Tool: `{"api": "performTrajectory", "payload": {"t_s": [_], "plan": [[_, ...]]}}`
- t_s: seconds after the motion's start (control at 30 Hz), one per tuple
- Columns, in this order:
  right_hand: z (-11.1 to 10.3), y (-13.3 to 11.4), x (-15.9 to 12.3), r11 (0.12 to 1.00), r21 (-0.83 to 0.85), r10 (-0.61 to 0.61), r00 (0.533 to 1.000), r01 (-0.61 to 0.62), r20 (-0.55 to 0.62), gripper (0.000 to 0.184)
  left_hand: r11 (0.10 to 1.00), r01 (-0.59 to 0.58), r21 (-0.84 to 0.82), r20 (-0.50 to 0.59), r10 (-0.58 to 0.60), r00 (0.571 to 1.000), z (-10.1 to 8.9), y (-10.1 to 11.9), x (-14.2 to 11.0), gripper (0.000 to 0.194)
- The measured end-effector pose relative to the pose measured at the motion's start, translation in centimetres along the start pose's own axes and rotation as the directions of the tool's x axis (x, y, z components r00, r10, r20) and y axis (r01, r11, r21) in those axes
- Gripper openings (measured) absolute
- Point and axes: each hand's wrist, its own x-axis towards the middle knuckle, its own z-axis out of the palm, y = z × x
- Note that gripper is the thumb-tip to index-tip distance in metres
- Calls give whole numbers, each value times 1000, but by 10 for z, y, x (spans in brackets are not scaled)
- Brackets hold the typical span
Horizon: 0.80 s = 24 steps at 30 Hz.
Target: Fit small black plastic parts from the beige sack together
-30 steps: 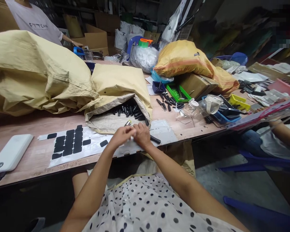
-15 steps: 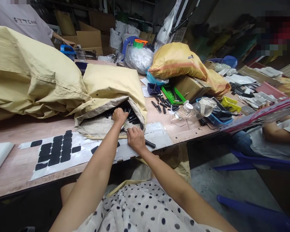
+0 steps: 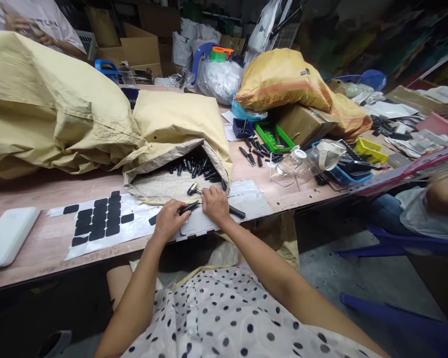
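My left hand (image 3: 169, 219) is closed on a slim black plastic piece (image 3: 188, 207), held just over the table's front edge. In my right hand (image 3: 215, 205) is a small hammer (image 3: 237, 212); its black handle sticks out to the right. The hammer's head, with a yellow face, lies to the left, in front of the sack opening. Behind both hands a tan woven sack (image 3: 182, 112) lies open toward me, with several similar black pieces (image 3: 194, 167) inside. Beneath my hands is a pale grey sheet (image 3: 252, 196).
At left, a sheet with black rounded stickers (image 3: 106, 217) lies near a white power bank (image 3: 13, 236). Rightward are black parts (image 3: 259, 149), a green tray (image 3: 276, 137), a clear bottle (image 3: 291, 161) and an orange sack (image 3: 283, 82). Another person (image 3: 41, 22) is behind the large sack (image 3: 52, 104).
My left hand has come out of the sack's mouth toward the table edge, bringing a black plastic piece. My right hand stays on the hammer. The view has shifted slightly.
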Motion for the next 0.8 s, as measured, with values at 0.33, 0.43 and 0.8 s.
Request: {"api": "performTrajectory", "payload": {"t_s": [0.33, 0.43, 0.8], "plan": [[-6, 7, 5, 991, 129, 38, 999, -41, 23, 22, 999, -25, 46, -31, 26, 999, 10, -11, 1, 8], [-13, 8, -3, 964, 255, 91, 995, -78, -40, 27, 999, -12, 37, -37, 14, 999, 11, -10, 1, 7], [-26, -8, -50, 885, 464, 76, 996, -46, -47, 30, 999, 25, 40, -44, -23, 999, 17, -11, 2, 7]]}}
